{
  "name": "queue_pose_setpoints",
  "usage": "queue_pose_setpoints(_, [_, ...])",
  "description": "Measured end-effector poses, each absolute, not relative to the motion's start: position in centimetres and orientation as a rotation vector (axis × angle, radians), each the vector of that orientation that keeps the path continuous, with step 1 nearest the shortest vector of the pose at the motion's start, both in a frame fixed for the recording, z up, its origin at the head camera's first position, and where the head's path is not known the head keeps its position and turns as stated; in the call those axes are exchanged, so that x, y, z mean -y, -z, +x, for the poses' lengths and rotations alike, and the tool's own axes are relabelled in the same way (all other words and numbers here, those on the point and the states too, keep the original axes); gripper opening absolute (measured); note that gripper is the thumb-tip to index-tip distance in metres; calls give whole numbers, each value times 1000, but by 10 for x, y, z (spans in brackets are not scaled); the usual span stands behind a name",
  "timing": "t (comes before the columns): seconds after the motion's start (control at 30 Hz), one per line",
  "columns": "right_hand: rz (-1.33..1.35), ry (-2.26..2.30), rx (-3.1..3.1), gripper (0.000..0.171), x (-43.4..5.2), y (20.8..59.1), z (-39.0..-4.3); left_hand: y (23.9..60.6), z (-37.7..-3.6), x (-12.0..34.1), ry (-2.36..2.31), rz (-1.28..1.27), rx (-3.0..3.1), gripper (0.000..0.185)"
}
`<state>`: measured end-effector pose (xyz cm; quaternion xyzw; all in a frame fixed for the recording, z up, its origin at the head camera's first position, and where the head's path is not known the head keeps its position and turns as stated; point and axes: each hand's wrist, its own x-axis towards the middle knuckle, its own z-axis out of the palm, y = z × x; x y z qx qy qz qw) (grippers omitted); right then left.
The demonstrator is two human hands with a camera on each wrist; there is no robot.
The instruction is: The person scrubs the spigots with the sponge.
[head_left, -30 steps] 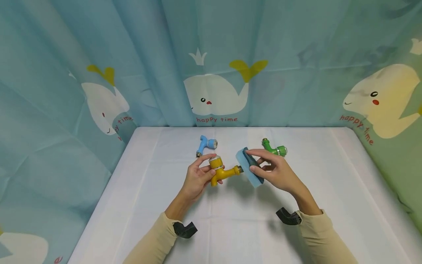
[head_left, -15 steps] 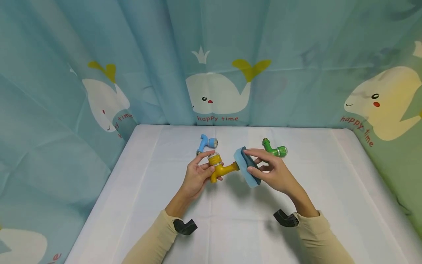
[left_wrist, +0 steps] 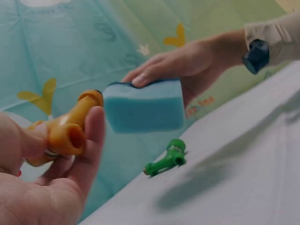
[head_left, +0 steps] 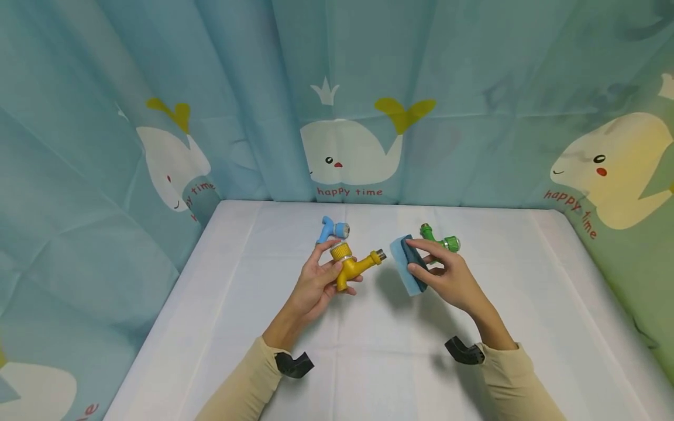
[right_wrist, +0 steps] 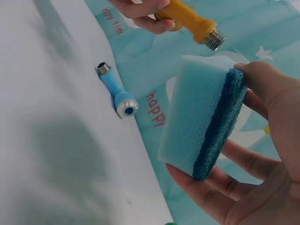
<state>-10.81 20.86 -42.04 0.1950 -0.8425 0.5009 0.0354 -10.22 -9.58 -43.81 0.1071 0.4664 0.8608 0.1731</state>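
Holding a yellow faucet (head_left: 351, 264) and a blue sponge (head_left: 409, 264) apart above the counter (head_left: 368, 362).

I see my left hand (head_left: 319, 285) gripping the faucet, right hand (head_left: 451, 278) pinching the sponge; my fingers partly hide the green faucet (head_left: 441, 239).

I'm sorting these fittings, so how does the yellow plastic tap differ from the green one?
The yellow plastic tap is gripped in the left hand, above the table; the green plastic tap lies untouched on the white table, behind the right hand. Both have a metal threaded end.
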Motion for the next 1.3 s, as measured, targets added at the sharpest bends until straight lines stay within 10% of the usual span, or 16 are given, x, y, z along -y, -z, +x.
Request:
queue_pose_setpoints(0.47, [600, -1556, 2581, 51, -213, 425, -102, 439, -101, 85, -2436, 134, -1189, 21])
queue_pose_setpoints(1.3, [749, -1561, 2515, 50, -186, 421, -97, 443, -100, 89, -2449, 284, -958, 83])
